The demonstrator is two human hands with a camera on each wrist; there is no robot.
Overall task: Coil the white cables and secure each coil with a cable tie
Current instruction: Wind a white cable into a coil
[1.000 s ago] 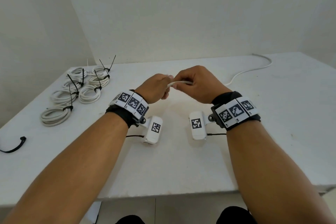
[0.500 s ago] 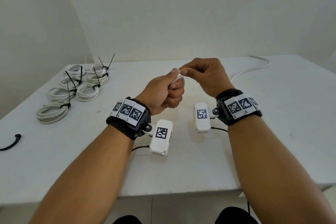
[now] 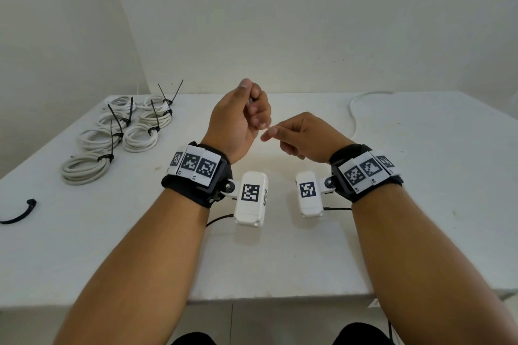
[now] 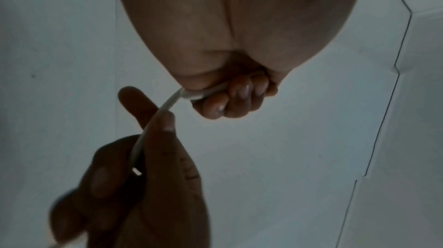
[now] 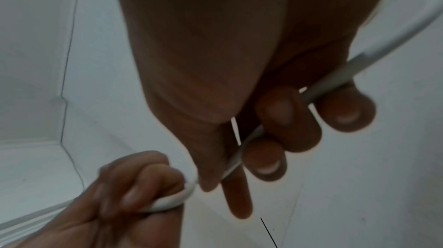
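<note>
Over the table's middle, my left hand [image 3: 252, 117] is raised in a fist that grips the end of a white cable [image 4: 167, 104]. Just right of it and lower, my right hand [image 3: 283, 136] holds the same cable [image 5: 340, 74], which runs between its thumb and curled fingers. In the right wrist view the left hand [image 5: 143, 191] clenches a bent stretch of cable. Behind the right hand the loose cable [image 3: 353, 117] trails across the table to the back right. In the head view the hands hide the short stretch between them.
Several white coils [image 3: 140, 137], each bound with a black cable tie, lie at the table's back left. One loose black cable tie [image 3: 16, 216] lies at the far left edge. The white table [image 3: 420, 218] stands in a corner of white walls.
My left hand has risen and turned its fist upward with the cable end in it. My right hand has dropped from beside the left hand's top to below and right of it.
</note>
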